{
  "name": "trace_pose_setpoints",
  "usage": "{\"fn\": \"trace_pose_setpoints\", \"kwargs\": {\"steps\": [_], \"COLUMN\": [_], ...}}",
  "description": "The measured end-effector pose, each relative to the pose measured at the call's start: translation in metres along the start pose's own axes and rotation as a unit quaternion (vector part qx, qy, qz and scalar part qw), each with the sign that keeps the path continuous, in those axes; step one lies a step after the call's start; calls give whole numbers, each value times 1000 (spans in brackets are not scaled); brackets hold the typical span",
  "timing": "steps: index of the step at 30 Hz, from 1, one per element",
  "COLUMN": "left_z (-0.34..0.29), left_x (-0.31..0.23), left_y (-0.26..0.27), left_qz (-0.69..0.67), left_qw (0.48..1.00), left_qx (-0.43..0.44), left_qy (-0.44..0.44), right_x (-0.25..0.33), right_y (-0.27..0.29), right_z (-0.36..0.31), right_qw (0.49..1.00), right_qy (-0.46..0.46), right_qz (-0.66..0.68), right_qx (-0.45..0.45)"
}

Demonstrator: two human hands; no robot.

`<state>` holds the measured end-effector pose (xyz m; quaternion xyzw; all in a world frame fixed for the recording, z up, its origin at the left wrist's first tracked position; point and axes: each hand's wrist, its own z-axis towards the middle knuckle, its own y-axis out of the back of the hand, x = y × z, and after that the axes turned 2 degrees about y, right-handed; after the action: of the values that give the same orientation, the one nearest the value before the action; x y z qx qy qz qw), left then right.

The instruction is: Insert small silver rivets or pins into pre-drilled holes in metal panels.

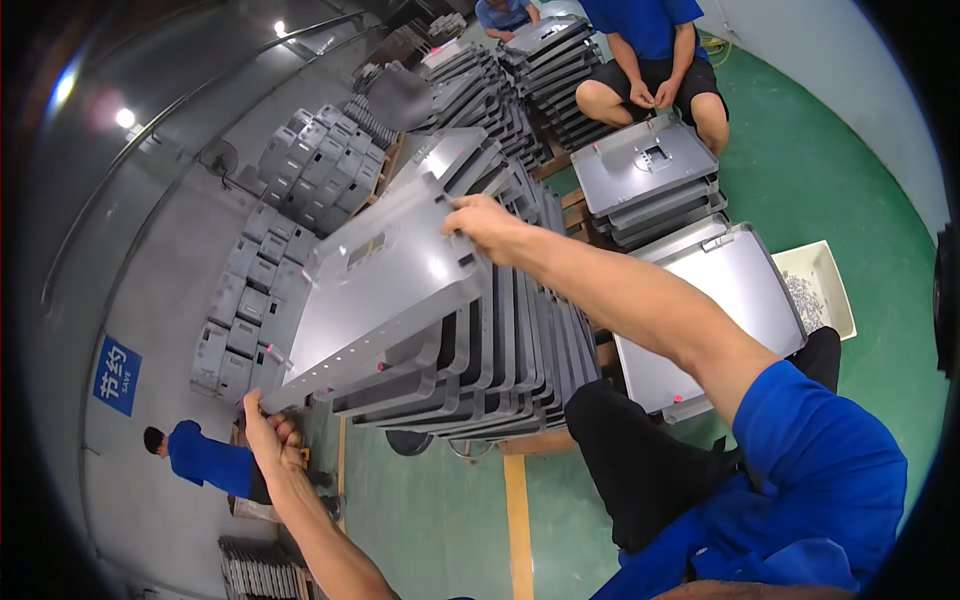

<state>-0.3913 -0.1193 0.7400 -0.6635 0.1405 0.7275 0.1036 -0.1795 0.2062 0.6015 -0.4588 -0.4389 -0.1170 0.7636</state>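
Note:
Both my hands hold a grey sheet-metal panel [395, 275] with a small rectangular cutout, turned-up edges and red-tipped pins. It is tilted over a tall stack of similar panels [490, 350]. My left hand [270, 432] is closed on its near left corner. At its far right edge, my right hand [482, 225] grips the rim, with the arm stretched across the view. Beside my knees lies another shiny panel [710, 315] with a red-tipped pin at its near edge. The stack's top is partly hidden under the held panel.
A cream bin [825, 290] of small metal parts stands at the right. A seated co-worker [650, 50] is behind a lower panel stack [645, 165]; another person [210, 460] stands at the far left. Stacked grey metal boxes [255, 290] line the left side. A yellow floor line [518, 520] runs nearby.

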Motion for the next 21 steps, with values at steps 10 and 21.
{"fn": "trace_pose_setpoints", "kwargs": {"steps": [10,21], "left_z": [-148,-282], "left_x": [75,301], "left_y": [-84,-198], "left_qz": [-37,-30], "left_qw": [987,937], "left_qx": [150,327], "left_qy": [-46,121], "right_x": [92,95], "right_y": [155,361], "right_z": [-143,-321], "right_qw": [987,953], "right_qy": [133,111], "right_qz": [-83,-223], "right_qx": [-39,-173]}}
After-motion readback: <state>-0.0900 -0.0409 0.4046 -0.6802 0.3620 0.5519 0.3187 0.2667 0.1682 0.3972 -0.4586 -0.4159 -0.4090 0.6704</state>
